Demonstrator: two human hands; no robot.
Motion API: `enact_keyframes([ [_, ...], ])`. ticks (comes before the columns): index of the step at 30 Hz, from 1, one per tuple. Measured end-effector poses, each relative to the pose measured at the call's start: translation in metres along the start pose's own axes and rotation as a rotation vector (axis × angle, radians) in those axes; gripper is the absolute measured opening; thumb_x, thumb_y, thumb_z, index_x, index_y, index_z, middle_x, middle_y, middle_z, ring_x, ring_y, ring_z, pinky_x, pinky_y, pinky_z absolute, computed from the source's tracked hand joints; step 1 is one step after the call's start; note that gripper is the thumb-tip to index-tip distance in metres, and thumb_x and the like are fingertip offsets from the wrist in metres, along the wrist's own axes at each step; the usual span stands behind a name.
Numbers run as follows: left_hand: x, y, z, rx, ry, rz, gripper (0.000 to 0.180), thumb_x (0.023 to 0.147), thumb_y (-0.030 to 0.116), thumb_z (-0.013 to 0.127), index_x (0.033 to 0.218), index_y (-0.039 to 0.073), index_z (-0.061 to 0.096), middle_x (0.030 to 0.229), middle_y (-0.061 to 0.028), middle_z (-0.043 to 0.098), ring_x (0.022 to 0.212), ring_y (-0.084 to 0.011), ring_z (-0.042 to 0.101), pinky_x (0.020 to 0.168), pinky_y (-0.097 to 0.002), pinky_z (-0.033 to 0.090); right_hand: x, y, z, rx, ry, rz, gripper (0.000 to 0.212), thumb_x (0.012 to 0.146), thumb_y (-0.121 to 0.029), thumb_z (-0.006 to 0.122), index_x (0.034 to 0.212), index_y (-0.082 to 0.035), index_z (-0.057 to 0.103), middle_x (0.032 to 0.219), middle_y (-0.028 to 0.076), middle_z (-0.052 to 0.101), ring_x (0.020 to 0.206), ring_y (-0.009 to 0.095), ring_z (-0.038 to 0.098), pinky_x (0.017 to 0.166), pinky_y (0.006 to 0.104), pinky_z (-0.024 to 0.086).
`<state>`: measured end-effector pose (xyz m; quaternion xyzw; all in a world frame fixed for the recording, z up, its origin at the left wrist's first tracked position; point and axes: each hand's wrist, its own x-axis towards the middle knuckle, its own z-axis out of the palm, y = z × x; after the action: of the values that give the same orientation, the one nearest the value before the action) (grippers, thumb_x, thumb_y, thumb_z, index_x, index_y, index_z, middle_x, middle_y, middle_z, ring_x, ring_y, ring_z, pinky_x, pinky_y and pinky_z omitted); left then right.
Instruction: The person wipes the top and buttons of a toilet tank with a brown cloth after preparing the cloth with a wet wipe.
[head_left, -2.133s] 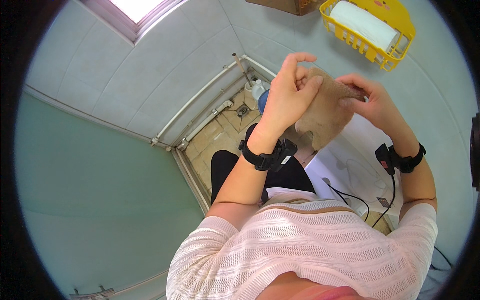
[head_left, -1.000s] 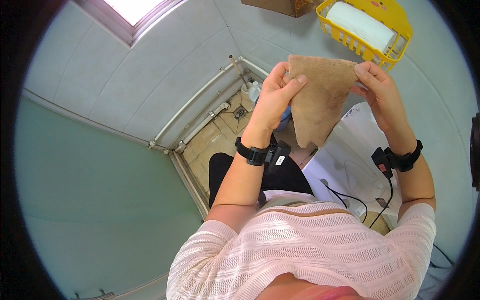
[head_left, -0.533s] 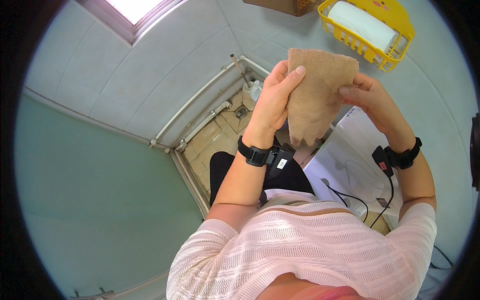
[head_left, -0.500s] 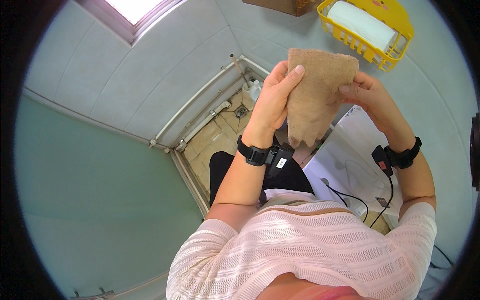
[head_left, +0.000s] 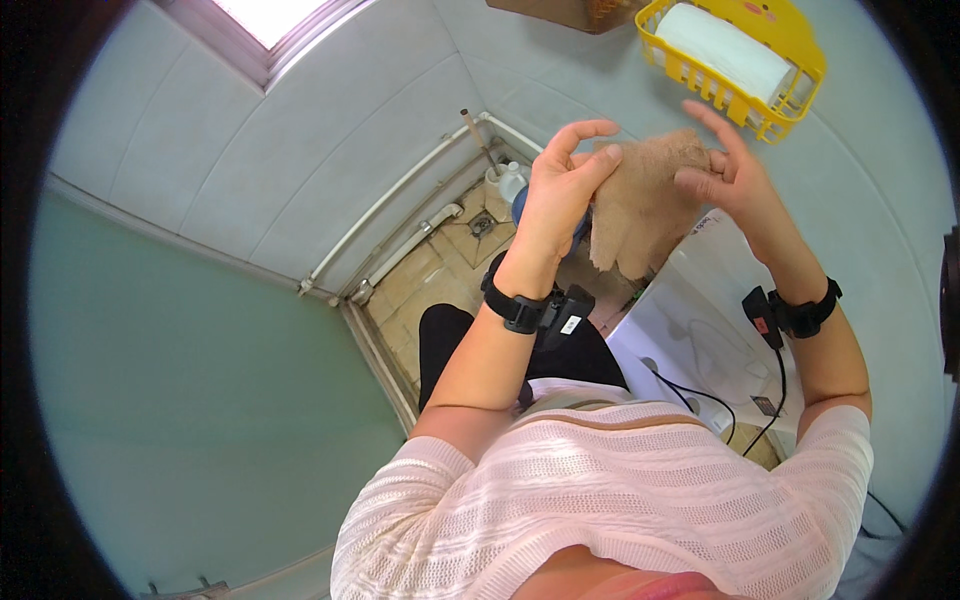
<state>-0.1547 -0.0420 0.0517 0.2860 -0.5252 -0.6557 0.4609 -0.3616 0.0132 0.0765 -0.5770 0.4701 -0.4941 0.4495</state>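
Note:
A brown, fuzzy cloth [head_left: 648,205] hangs between my two hands in front of my chest, its lower edge wavy and folded. My left hand [head_left: 562,185] grips its left side, the thumb pressed near the top corner and the index finger stretched above it. On the other side, my right hand [head_left: 738,178] pinches the upper right edge with the thumb, while the index finger points up and away. Fingers behind the cloth are partly hidden. A black strap with a small device [head_left: 565,318] sits on my left wrist, and a similar strap [head_left: 803,315] is on my right.
A yellow wall basket [head_left: 735,100] holding a white roll [head_left: 722,50] is just beyond my right hand. Below that hand stands a whitish box [head_left: 685,300] with black cables [head_left: 712,397]. White pipes [head_left: 405,240], a floor drain [head_left: 482,224] and a white jug [head_left: 513,180] lie farther left.
The cloth has dropped lower and bunched up between my hands. Both index fingers have lifted off it, and a blue thing behind my left hand shows more.

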Motion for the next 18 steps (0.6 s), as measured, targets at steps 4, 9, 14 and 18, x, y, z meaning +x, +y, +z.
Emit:
enact_keyframes([
  [4,-0.002,0.004,0.004,0.061,0.025,-0.034,0.04,0.086,0.009,0.066,0.124,0.001,0.053,0.081,-0.0029,0.064,0.077,-0.0106,0.06,0.073,-0.0247,0.049,0.0,0.021,-0.001,-0.244,-0.15,-0.245,0.056,0.082,-0.007,0.067,0.132,-0.007,0.043,0.106,0.008,0.063,0.099,0.02,0.061,0.089,0.0312,0.048],
  [9,-0.006,-0.009,0.003,0.367,-0.055,0.208,0.048,0.084,0.008,0.066,0.128,0.001,0.049,0.105,-0.009,0.061,0.096,-0.0155,0.059,0.085,-0.0285,0.048,0.001,0.02,-0.004,-0.373,-0.051,-0.209,0.047,0.077,0.001,0.057,0.123,-0.006,0.05,0.104,0.008,0.062,0.099,0.019,0.06,0.085,0.0314,0.049],
  [14,-0.008,-0.003,0.005,0.833,0.029,0.324,0.039,0.081,0.008,0.066,0.118,0.0,0.056,0.104,-0.0107,0.059,0.093,-0.0167,0.058,0.083,-0.0275,0.047,-0.002,0.01,-0.016,-0.56,-0.057,-0.14,0.037,0.078,-0.005,0.059,0.115,-0.003,0.055,0.101,0.008,0.062,0.092,0.017,0.06,0.079,0.0295,0.049],
  [18,-0.006,-0.001,-0.005,0.797,0.109,0.35,0.027,0.082,0.015,0.066,0.102,-0.002,0.063,0.095,-0.0064,0.057,0.084,-0.0142,0.056,0.08,-0.0258,0.046,0.0,0.016,-0.022,-0.593,0.005,-0.334,0.029,0.083,-0.018,0.064,0.107,-0.002,0.059,0.089,0.005,0.061,0.079,0.014,0.058,0.072,0.0271,0.049],
])
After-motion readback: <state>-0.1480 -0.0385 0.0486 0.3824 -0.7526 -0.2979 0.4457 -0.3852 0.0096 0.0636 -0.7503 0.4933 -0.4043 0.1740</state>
